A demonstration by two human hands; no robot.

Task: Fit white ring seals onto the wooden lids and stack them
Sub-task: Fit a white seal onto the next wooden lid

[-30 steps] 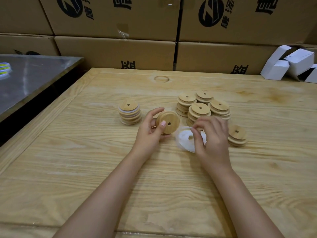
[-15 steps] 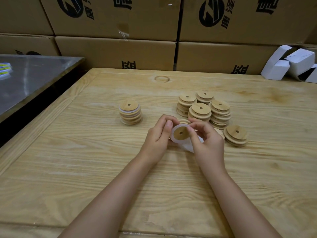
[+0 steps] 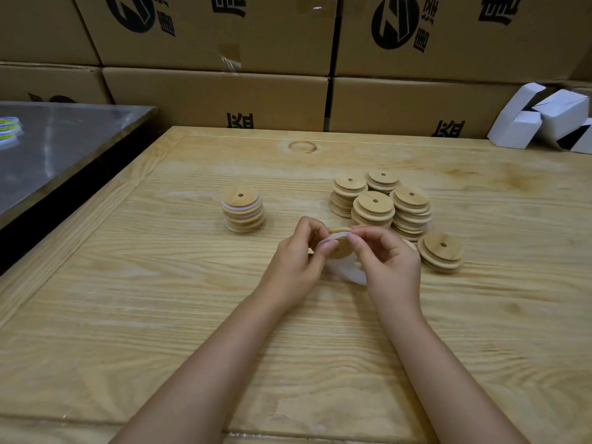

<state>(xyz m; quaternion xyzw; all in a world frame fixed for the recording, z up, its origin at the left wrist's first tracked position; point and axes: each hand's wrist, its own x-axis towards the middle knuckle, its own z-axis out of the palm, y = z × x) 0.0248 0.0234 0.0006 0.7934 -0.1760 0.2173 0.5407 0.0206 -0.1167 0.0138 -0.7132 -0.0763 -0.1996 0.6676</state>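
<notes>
Left grip (image 3: 294,264) and right grip (image 3: 390,264), fingers curled, pinch the wooden lid (image 3: 342,249).

Behind your worktop (image 3: 160,283), the upper cardboard boxes (image 3: 205,30) carry a black round logo (image 3: 395,22) beside black Chinese characters, cropped by the frame top. The lower boxes (image 3: 217,97) show one black character each, half hidden. None is fully readable.

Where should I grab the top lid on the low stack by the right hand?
Pinch the lid by its rim from above: it lies flat, hole up, with its edge exposed. Probably come from the right, since taller stacks crowd its left.
</notes>
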